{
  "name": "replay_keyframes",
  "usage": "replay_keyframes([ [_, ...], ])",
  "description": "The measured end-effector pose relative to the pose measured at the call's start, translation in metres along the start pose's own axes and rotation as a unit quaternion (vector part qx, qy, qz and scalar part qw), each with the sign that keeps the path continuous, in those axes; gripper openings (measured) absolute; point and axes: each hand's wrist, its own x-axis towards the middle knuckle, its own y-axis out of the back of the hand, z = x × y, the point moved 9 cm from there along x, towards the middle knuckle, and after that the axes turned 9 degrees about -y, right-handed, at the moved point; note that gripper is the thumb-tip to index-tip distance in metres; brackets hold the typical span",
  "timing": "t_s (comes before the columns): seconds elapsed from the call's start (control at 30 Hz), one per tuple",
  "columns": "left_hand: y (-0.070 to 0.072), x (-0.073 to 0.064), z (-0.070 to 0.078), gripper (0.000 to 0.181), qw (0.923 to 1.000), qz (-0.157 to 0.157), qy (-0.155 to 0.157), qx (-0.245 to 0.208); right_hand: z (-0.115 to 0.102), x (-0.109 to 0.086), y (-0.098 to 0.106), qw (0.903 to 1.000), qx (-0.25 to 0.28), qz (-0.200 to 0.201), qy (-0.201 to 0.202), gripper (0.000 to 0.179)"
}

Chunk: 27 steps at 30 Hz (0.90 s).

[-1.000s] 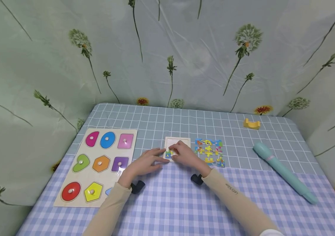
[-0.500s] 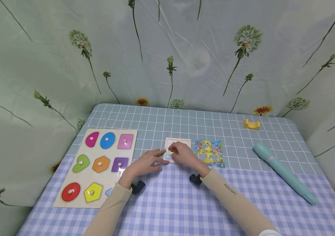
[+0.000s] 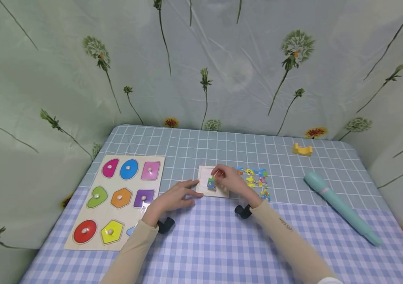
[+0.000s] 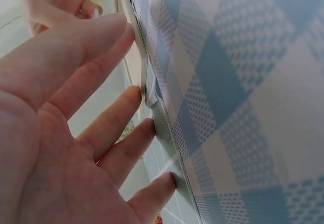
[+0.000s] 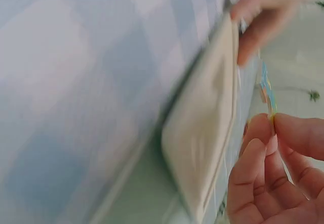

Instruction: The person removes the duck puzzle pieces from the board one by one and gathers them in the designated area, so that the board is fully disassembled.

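Note:
My right hand point(image 3: 230, 179) pinches a small blue and green jigsaw piece point(image 3: 211, 183) between thumb and fingertips. In the right wrist view the jigsaw piece point(image 5: 268, 89) is held edge-on above the wooden puzzle frame point(image 5: 207, 117). That pale, shallow puzzle frame point(image 3: 205, 172) lies in the middle of the table. My left hand point(image 3: 176, 196) has its fingers spread, with thumb and index fingertips right at the frame's left edge. Seen from the left wrist, the left hand's fingers point(image 4: 114, 117) are straight and rest along the frame and cloth. Several loose jigsaw pieces point(image 3: 261, 179) lie to the right of the frame.
A large wooden shape board point(image 3: 135, 219) with knobbed coloured shapes is at the left. On the right lie a long teal stick-shaped object point(image 3: 343, 209) and, farther back, a yellow curved block point(image 3: 302, 149). A flower-print curtain point(image 3: 201, 79) hangs behind the table.
My right hand has moved right and lifted the jigsaw piece away from the frame's lower left corner, turning it a little. My left hand stays in place.

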Motion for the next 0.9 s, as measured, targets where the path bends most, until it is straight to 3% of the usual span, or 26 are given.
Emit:
replay_keyframes([
  [0.17,0.001,-0.002,0.001,0.031,1.0000,0.002,-0.001,-0.002,0.021,-0.011,0.028,0.9993,0.011,0.018,-0.030,0.011],
  [0.37,0.001,-0.002,-0.002,0.031,0.9999,0.002,0.011,-0.005,0.042,-0.026,0.048,0.9986,-0.018,0.026,-0.041,0.010],
  [0.63,0.000,-0.003,-0.003,0.031,0.9999,0.003,0.014,-0.004,0.054,-0.036,0.046,0.9969,-0.067,0.007,-0.040,0.009],
  [0.9,0.000,-0.002,-0.002,0.032,1.0000,0.007,0.000,-0.003,0.047,-0.041,0.041,0.9942,-0.107,0.007,-0.005,0.011],
])
